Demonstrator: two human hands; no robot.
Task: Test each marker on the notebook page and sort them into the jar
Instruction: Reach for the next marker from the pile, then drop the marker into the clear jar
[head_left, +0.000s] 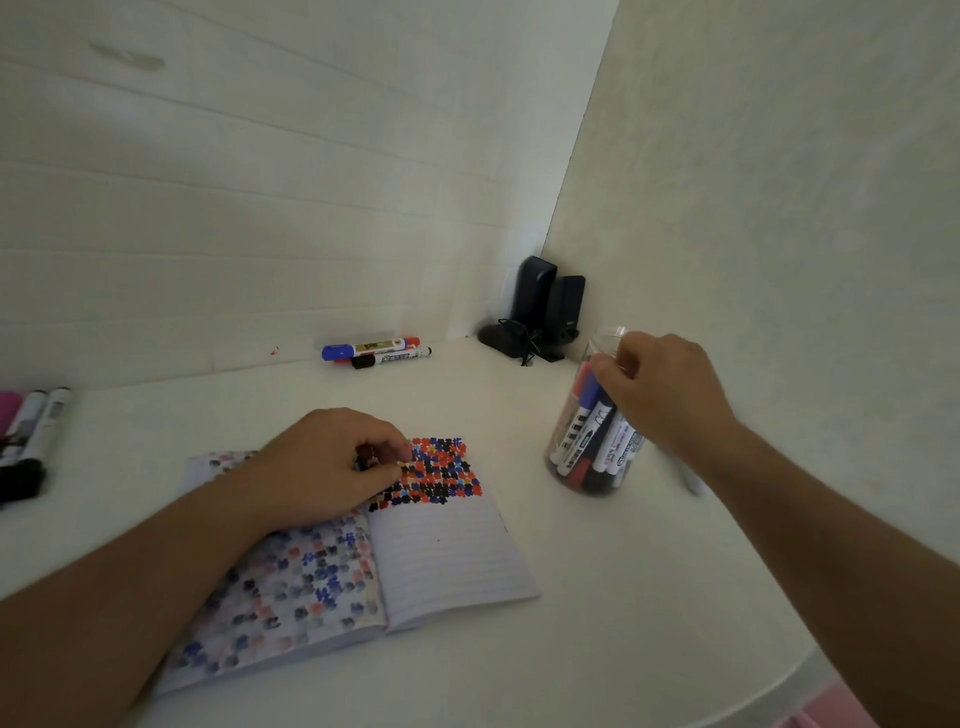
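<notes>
Two black speakers (545, 306) stand upright in the far corner of the white counter (649, 597), side by side and touching, with a tangled black cable (524, 343) at their base. A white panelled wall (260, 182) runs along the far side; a plain cream wall (779, 182) closes the right.

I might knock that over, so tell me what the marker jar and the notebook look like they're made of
The jar looks like clear plastic or glass, glossy: the markers inside show through its wall; which of the two I cannot tell. The notebook looks like thin matte ruled paper: ink blots from the other side bleed through its left page.
</notes>
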